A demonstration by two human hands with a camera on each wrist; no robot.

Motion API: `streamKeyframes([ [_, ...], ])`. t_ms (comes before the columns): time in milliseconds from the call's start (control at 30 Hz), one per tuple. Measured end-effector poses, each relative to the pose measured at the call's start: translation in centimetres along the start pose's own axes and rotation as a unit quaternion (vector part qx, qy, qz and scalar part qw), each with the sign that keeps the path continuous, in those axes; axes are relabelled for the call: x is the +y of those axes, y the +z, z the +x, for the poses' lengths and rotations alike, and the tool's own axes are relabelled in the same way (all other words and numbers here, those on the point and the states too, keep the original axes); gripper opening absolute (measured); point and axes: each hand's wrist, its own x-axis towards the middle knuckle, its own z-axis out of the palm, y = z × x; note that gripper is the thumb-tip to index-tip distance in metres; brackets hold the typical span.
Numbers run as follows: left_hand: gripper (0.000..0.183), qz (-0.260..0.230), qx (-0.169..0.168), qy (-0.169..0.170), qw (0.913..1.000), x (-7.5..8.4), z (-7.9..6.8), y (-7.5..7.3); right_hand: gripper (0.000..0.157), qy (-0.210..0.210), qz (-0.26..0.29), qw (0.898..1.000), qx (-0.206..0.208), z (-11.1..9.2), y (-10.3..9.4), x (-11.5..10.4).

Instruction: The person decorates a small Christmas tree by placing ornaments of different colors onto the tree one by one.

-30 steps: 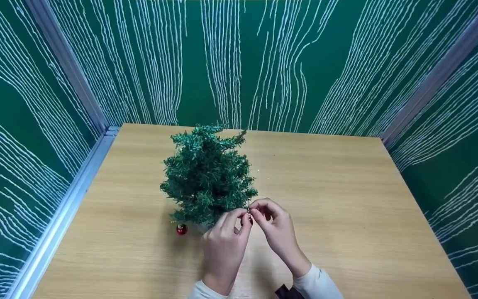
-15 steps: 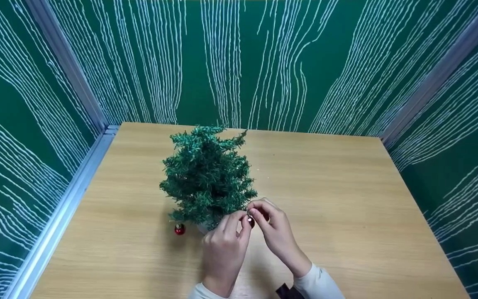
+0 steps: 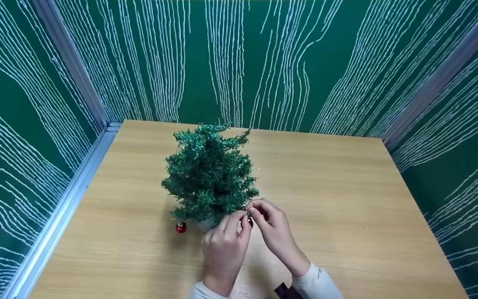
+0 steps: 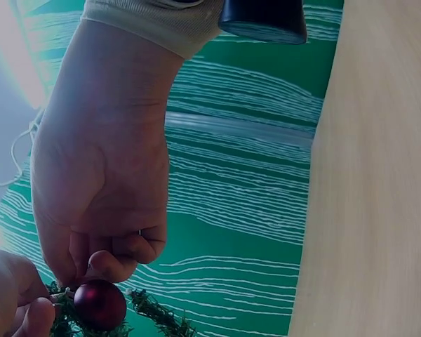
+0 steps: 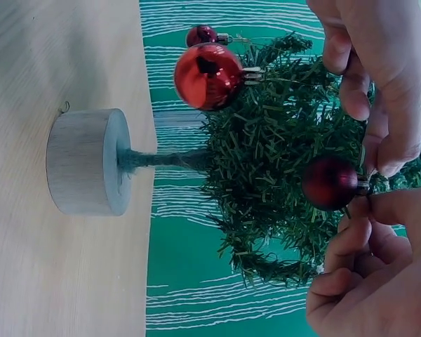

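Note:
A small green artificial Christmas tree (image 3: 210,174) stands on the table. At its near right side, my left hand (image 3: 224,245) and right hand (image 3: 276,228) meet at a matte dark red Christmas bauble (image 5: 330,182). Thumb and fingertips of both hands pinch at the bauble's small metal cap and hanging loop, close against the branches. In the left wrist view the bauble (image 4: 100,305) hangs just below my left fingers, in front of a branch tip. What exactly each fingertip grips at the loop is hidden. The head view shows the bauble mostly covered by my left thumb.
A shiny red bauble (image 5: 209,76) and a smaller red one (image 5: 201,35) hang low on the tree's left side. The tree's round whitish base (image 5: 84,163) rests on the wooden table (image 3: 326,187). Green walls with white lines enclose it.
Both hands stay at the same spot by the tree, with only small fingertip movements. The dark bauble shifts slightly between the fingers, and the head view moves a little.

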Motion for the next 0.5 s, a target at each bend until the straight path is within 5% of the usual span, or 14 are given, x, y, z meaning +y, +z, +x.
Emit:
streamKeyframes([
  [500,0.011,-0.011,0.010,-0.001,0.9999,-0.02,-0.13,0.13,0.009,-0.063,-0.037,0.997,0.018,-0.04,0.37,0.24],
])
